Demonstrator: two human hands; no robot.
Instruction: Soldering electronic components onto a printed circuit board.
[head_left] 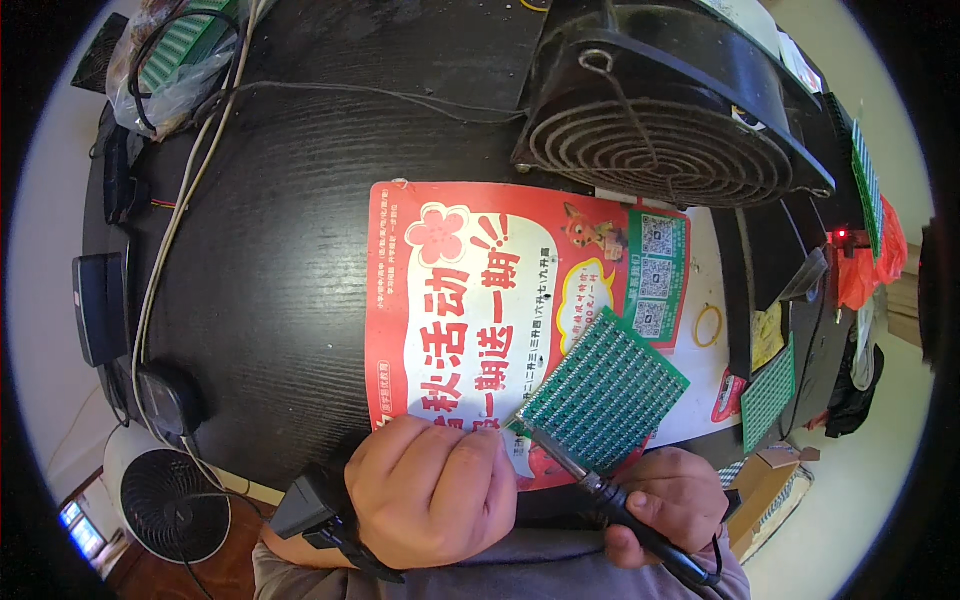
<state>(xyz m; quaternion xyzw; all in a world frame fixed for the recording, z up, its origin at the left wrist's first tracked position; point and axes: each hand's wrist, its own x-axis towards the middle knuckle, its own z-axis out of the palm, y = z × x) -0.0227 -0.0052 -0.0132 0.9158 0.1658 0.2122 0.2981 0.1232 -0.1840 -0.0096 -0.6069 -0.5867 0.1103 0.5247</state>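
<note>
A green circuit board [607,390], covered with rows of small parts, lies at an angle over a red and white printed sheet [385,230]. My right hand [672,503] is wrapped round the dark handle of a soldering iron [572,462]. The iron's metal shaft crosses the board's near edge, with its tip close to the left corner. Beside that corner my left hand [435,490] is closed, knuckles up. Its fingertips are hidden, so I cannot make out what they pinch. A black strap with a buckle [325,515] sits on my left wrist.
A large black fan [660,150] with a round grille stands at the far side. Pale cables [165,270] run down the table's left side. More green boards are in a plastic bag [185,60] and at the right edge [768,395]. A yellow ring [708,325] lies on the sheet.
</note>
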